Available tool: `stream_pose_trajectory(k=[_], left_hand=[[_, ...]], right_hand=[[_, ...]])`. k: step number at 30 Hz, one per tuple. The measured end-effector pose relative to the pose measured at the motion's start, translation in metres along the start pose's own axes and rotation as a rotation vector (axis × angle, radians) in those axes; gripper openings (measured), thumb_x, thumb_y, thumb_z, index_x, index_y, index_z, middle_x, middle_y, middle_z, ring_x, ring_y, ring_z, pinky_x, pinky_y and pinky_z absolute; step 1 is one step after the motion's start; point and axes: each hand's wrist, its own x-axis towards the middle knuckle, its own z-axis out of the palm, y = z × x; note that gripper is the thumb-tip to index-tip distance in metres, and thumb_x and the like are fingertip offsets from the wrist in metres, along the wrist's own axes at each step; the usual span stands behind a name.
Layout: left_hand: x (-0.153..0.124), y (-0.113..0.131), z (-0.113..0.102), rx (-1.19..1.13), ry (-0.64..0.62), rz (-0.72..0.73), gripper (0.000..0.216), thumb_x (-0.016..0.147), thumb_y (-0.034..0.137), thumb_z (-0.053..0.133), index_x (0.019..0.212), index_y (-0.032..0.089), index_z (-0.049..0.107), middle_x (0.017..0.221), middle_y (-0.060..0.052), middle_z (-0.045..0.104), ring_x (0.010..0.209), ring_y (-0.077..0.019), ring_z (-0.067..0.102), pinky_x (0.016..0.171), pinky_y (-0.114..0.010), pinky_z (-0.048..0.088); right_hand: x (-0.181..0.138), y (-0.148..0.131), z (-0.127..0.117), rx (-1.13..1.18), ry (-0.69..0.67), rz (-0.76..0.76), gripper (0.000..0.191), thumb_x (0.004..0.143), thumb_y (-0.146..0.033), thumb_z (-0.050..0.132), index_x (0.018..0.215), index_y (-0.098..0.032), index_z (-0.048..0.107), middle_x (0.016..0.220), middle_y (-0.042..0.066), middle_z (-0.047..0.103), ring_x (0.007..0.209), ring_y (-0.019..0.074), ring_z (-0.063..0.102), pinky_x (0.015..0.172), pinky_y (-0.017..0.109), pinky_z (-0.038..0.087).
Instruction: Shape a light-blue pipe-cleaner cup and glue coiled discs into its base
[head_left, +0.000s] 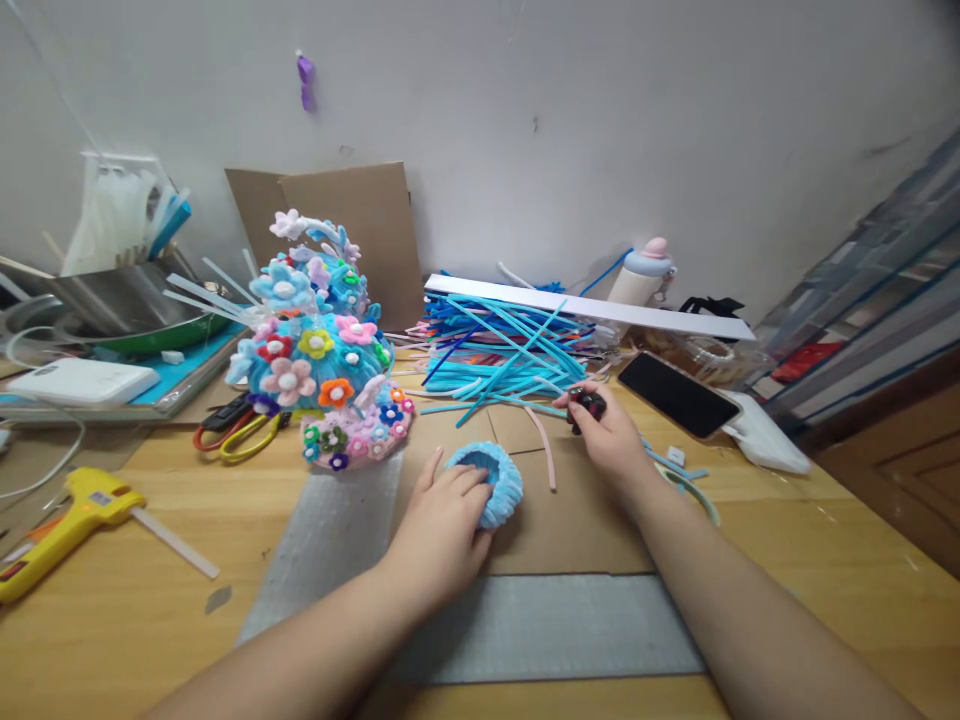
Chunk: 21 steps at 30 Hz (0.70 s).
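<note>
My left hand (442,525) grips a small light-blue cup made of fuzzy pipe cleaners (504,495), its fingers in the opening and its thumb low on the outside. The cup rests on a brown cardboard sheet (577,530). Farther right, my right hand (616,440) is closed around a small dark, shiny object (587,408), whose kind I cannot make out. Just beyond that hand lies a heap of blue pipe cleaners (502,370). One pink pipe cleaner (544,450) lies between the hands.
A flower-covered pipe-cleaner piece (322,350) stands at the left. Near it are yellow-handled pliers (247,440) and a yellow glue gun (82,520) with a glue stick. A phone (679,393), a roll of tape (694,490) and a bottle (641,280) are at the right.
</note>
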Motion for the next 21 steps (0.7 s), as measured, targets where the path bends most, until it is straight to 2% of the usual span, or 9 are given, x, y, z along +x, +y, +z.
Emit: stream_pose_trajectory(k=[2, 6, 9, 12, 16, 18, 20, 21], left_hand=[[0.000, 0.000, 0.000, -0.006, -0.002, -0.004, 0.024, 0.078, 0.021, 0.058, 0.102, 0.020, 0.062, 0.121, -0.006, 0.062, 0.118, -0.0228, 0.051, 0.115, -0.048, 0.005], [0.000, 0.001, 0.000, -0.013, 0.009, 0.003, 0.027, 0.077, 0.020, 0.057, 0.104, 0.020, 0.062, 0.121, -0.006, 0.062, 0.117, -0.0235, 0.051, 0.114, -0.049, 0.007], [0.000, 0.001, 0.001, -0.008, 0.012, 0.014, 0.028, 0.077, 0.018, 0.056, 0.104, 0.020, 0.061, 0.121, -0.007, 0.061, 0.117, -0.0237, 0.050, 0.115, -0.049, 0.007], [-0.001, 0.001, 0.003, -0.010, 0.016, 0.017, 0.029, 0.077, 0.018, 0.056, 0.105, 0.021, 0.060, 0.121, -0.007, 0.061, 0.118, -0.0237, 0.049, 0.115, -0.049, 0.006], [-0.002, 0.000, 0.003, -0.025, 0.016, 0.018, 0.028, 0.077, 0.019, 0.055, 0.104, 0.020, 0.060, 0.121, -0.007, 0.061, 0.117, -0.0235, 0.049, 0.115, -0.048, 0.006], [-0.002, -0.001, 0.002, -0.037, 0.010, 0.018, 0.027, 0.077, 0.019, 0.056, 0.103, 0.020, 0.060, 0.121, -0.007, 0.061, 0.116, -0.0237, 0.050, 0.115, -0.048, 0.006], [-0.003, -0.001, 0.001, -0.044, 0.008, 0.022, 0.026, 0.076, 0.020, 0.056, 0.102, 0.020, 0.060, 0.120, -0.007, 0.061, 0.116, -0.0241, 0.050, 0.115, -0.048, 0.007], [-0.003, -0.001, 0.001, -0.044, 0.009, 0.023, 0.026, 0.075, 0.019, 0.056, 0.101, 0.020, 0.060, 0.119, -0.007, 0.061, 0.115, -0.0242, 0.050, 0.115, -0.048, 0.007]], right_hand=[[-0.004, 0.000, 0.009, 0.136, 0.028, 0.065, 0.021, 0.087, -0.038, 0.044, 0.102, -0.024, 0.041, 0.096, 0.006, 0.063, 0.075, 0.0179, 0.059, 0.072, 0.036, 0.049], [-0.006, -0.002, 0.024, 0.331, 0.061, 0.197, 0.029, 0.076, -0.039, 0.062, 0.092, -0.024, 0.043, 0.081, 0.001, 0.063, 0.074, 0.0186, 0.061, 0.075, 0.037, 0.048], [0.005, -0.022, 0.030, 0.468, 0.075, 0.243, 0.031, 0.073, -0.038, 0.067, 0.089, -0.025, 0.044, 0.076, -0.002, 0.061, 0.076, 0.0181, 0.061, 0.077, 0.037, 0.047], [0.033, -0.057, 0.045, 0.634, -0.074, 0.284, 0.030, 0.071, -0.032, 0.070, 0.091, -0.024, 0.049, 0.073, -0.002, 0.062, 0.072, 0.0180, 0.062, 0.074, 0.038, 0.050], [0.087, -0.101, 0.087, 0.805, -0.301, 0.413, 0.010, 0.086, -0.022, 0.056, 0.095, -0.018, 0.054, 0.083, 0.004, 0.065, 0.080, 0.0193, 0.064, 0.073, 0.039, 0.053], [0.111, -0.115, 0.115, 0.839, -0.373, 0.471, 0.016, 0.091, -0.023, 0.051, 0.103, -0.015, 0.056, 0.098, 0.007, 0.064, 0.088, 0.0199, 0.064, 0.074, 0.040, 0.053], [0.127, -0.124, 0.143, 0.852, -0.427, 0.510, 0.031, 0.090, -0.031, 0.055, 0.118, -0.016, 0.053, 0.117, 0.008, 0.057, 0.098, 0.0208, 0.060, 0.082, 0.041, 0.052], [0.132, -0.126, 0.156, 0.860, -0.434, 0.509, 0.034, 0.090, -0.029, 0.056, 0.120, -0.015, 0.051, 0.118, 0.008, 0.057, 0.099, 0.0204, 0.059, 0.083, 0.042, 0.051]])
